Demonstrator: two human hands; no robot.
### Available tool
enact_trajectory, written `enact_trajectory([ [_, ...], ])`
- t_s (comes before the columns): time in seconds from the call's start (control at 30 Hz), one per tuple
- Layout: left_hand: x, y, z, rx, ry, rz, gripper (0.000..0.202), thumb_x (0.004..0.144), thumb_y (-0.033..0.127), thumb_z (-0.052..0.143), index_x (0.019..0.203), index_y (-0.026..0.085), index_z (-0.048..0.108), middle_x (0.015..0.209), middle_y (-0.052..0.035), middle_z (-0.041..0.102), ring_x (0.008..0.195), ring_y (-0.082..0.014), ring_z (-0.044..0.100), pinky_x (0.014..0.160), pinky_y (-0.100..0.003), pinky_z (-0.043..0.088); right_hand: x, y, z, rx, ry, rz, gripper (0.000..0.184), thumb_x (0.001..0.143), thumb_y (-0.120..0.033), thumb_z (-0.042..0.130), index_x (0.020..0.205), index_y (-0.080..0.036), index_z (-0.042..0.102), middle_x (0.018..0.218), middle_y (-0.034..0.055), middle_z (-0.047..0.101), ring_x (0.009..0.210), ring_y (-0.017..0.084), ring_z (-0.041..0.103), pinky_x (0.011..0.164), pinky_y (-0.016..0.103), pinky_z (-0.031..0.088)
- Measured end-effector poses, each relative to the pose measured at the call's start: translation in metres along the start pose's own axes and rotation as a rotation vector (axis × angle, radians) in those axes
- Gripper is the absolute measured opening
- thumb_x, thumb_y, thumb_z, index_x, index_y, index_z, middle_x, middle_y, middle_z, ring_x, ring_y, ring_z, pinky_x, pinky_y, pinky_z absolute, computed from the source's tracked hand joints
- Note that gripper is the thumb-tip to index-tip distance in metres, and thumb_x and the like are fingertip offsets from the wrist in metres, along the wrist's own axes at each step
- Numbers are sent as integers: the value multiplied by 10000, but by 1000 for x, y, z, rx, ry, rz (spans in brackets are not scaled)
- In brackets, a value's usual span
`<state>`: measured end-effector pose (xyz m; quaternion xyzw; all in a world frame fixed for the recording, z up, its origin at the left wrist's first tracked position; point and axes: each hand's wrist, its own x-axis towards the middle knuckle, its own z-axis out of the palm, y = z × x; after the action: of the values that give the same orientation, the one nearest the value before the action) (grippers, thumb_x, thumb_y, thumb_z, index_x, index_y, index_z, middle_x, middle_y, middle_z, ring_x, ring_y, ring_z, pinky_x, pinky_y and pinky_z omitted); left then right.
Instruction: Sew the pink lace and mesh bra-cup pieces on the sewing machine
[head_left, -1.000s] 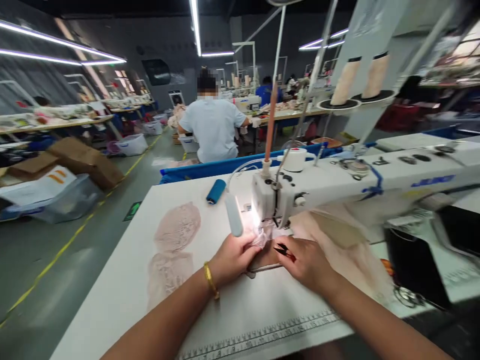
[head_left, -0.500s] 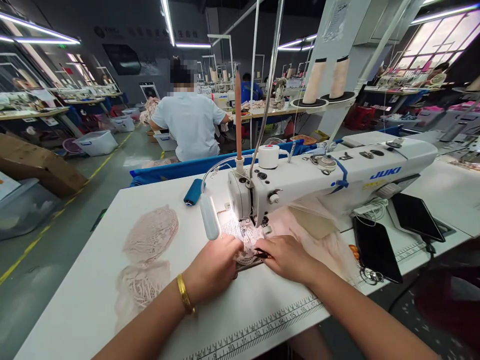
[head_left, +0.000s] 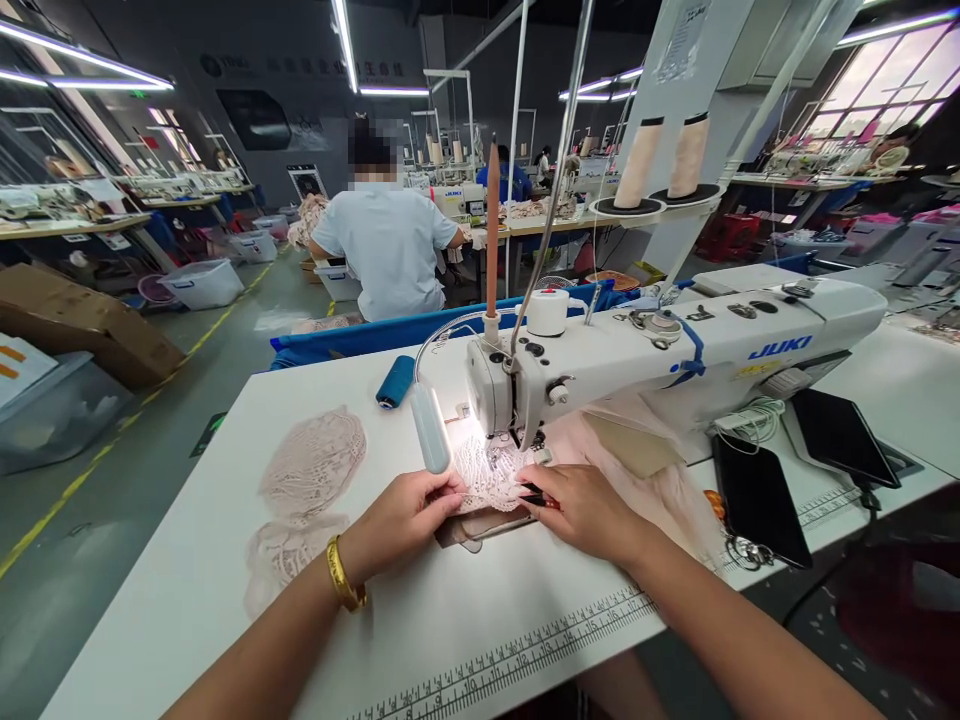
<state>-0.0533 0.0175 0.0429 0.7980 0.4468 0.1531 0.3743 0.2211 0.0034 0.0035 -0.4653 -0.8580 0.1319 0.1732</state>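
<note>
Left grip (head_left: 401, 520) tight on lace (head_left: 480, 475), right grip (head_left: 589, 508) around probable snips (head_left: 535, 494), lamp (head_left: 430, 430) and machine head (head_left: 486, 388) beyond.

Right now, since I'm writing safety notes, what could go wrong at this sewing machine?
The left hand and right hand touch the lace close to the machine head, so either might get caught. The dark tool in the right hand could snag the lace. The flat black device by the table's edge might get knocked off.

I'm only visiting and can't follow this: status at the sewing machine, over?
Left hand pinching lace. Right hand at its other side, gripping dark tool. Lace under sewing machine head. Lamp close by left hand.
</note>
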Motion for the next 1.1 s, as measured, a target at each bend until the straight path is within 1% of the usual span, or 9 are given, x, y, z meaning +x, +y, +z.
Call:
enact_trajectory([
  [0.1,-2,-7,-1,95,-5,26,246,964,275,446,853,210,656,774,-17,672,712,-188,590,657,-276,431,0,2,-1,-20,-6,3,286,989,-346,649,1251,-233,619,873,15,749,786,204,666,661,274,334],
  [0.2,-10,-2,0,337,135,93,219,859,157,465,855,212,677,817,-49,687,766,-233,594,697,-331,434,1,8,-7,-104,-2,105,118,971,-234,628,1088,-230,644,835,1,737,739,193,649,603,273,273],
  [0.3,-17,17,10,450,268,215,247,834,138,487,961,214,684,961,-80,701,812,-251,596,756,-388,451,2,14,-16,-155,2,168,33,991,-244,592,993,-222,617,794,-3,715,702,190,626,583,280,235],
  [0.4,-10,39,31,364,165,322,188,889,179,522,1002,227,664,1008,-67,683,872,-240,616,782,-377,484,0,19,-21,-169,-40,160,71,986,-290,637,1010,-226,618,811,-3,728,753,199,648,604,277,256],
  [0.5,12,49,56,402,92,244,140,899,195,569,1017,215,643,1036,-72,665,924,-256,624,781,-371,511,-2,23,-22,-176,-59,165,90,977,-289,662,1033,-227,628,858,7,755,794,207,671,617,275,273],
  [0.63,40,42,74,537,138,103,161,934,141,480,952,186,633,985,-98,656,878,-261,617,763,-380,509,-6,29,-27,-192,-80,170,83,963,-231,666,1040,-210,644,887,35,771,816,230,687,615,280,272],
  [0.87,39,19,65,151,290,107,184,961,188,410,905,215,583,903,-59,671,848,-221,632,769,-339,509,0,20,-39,-35,-65,25,211,958,-318,691,1141,-241,620,831,-10,753,739,198,664,615,266,283],
  [1.0,40,16,60,12,305,99,181,943,196,404,895,219,577,936,-55,689,901,-226,640,831,-351,511,16,14,-22,15,-20,40,83,906,-186,687,939,-212,616,815,7,733,725,193,640,606,267,246],
  [1.1,40,20,60,33,316,81,162,957,277,450,952,215,600,938,-56,674,901,-240,623,831,-377,507,23,15,-8,51,15,88,79,942,-218,643,895,-207,580,777,-3,706,689,175,613,601,256,262],
])
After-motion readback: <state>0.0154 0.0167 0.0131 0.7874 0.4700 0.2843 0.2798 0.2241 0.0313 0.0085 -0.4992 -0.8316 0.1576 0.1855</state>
